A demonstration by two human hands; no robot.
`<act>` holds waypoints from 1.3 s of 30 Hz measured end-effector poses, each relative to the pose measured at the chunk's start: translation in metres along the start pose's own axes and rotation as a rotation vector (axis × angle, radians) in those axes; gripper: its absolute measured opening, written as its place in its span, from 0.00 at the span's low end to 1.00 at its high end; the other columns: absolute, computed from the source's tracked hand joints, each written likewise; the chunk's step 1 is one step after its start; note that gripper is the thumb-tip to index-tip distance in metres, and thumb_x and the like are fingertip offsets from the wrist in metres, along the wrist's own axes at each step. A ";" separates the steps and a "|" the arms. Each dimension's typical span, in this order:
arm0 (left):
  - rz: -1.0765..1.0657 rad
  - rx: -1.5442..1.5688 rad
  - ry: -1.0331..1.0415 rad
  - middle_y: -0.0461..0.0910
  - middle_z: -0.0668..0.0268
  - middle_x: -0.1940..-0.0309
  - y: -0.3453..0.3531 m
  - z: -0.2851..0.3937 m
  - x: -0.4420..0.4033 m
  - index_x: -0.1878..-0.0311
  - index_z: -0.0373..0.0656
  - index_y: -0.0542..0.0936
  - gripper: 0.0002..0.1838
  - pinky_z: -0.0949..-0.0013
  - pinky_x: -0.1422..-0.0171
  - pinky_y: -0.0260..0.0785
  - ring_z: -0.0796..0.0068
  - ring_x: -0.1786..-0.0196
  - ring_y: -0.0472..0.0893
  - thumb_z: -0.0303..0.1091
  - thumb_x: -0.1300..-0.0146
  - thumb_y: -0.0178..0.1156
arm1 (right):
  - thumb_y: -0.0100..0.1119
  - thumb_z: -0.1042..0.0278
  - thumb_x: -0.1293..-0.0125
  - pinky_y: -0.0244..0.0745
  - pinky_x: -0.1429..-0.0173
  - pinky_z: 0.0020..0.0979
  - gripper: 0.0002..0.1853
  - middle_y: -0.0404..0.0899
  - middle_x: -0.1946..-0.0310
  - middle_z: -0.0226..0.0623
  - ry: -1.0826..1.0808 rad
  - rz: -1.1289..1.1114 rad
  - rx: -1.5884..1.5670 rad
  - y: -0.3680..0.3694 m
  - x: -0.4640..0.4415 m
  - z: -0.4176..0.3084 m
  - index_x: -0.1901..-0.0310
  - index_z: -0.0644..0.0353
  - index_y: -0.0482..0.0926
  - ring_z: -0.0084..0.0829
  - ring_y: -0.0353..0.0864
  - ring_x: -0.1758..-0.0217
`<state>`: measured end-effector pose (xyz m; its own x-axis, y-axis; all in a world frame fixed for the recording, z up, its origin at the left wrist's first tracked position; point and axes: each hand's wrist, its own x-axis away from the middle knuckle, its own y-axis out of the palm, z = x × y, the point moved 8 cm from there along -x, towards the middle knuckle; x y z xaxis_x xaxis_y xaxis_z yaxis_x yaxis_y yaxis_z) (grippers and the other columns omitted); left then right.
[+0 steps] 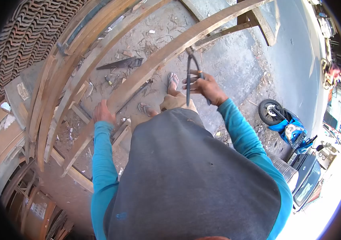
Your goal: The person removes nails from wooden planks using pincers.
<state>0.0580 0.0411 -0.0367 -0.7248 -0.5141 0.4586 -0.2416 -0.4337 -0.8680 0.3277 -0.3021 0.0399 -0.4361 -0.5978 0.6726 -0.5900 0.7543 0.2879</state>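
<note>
My right hand (207, 89) is closed round one handle of a pair of long-handled metal pincers (189, 66). Their handles are spread apart, and the head points at the edge of a long wooden beam (154, 69). Whether the jaws touch the wood I cannot tell. My left hand (105, 113) rests on the same beam nearer its lower end, with the fingers curled over it. The beam slants across in front of my body and looks curved through the lens. Under it, on the ground, lies a handsaw (119, 63).
More long beams (64, 76) stand side by side at the left, near stacked roof tiles (26, 44). A wooden crosspiece (263, 27) supports the far end. Wood scraps litter the ground around my sandalled feet (173, 81). A blue motorcycle (290, 130) and a car (307, 178) stand at the right.
</note>
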 end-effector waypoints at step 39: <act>0.135 -0.098 -0.080 0.76 0.50 0.48 0.002 0.010 0.008 0.44 0.43 0.72 0.28 0.43 0.37 0.64 0.43 0.42 0.75 0.33 0.50 0.68 | 0.52 0.49 0.22 0.69 0.75 0.30 0.19 0.66 0.78 0.29 0.146 0.357 -0.320 -0.046 -0.052 0.011 0.63 0.59 0.71 0.22 0.66 0.81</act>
<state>0.0586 0.0286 -0.0324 -0.7024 -0.6215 0.3471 -0.2100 -0.2850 -0.9352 0.3703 -0.3091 -0.0154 -0.4600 -0.2602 0.8489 -0.1729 0.9640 0.2018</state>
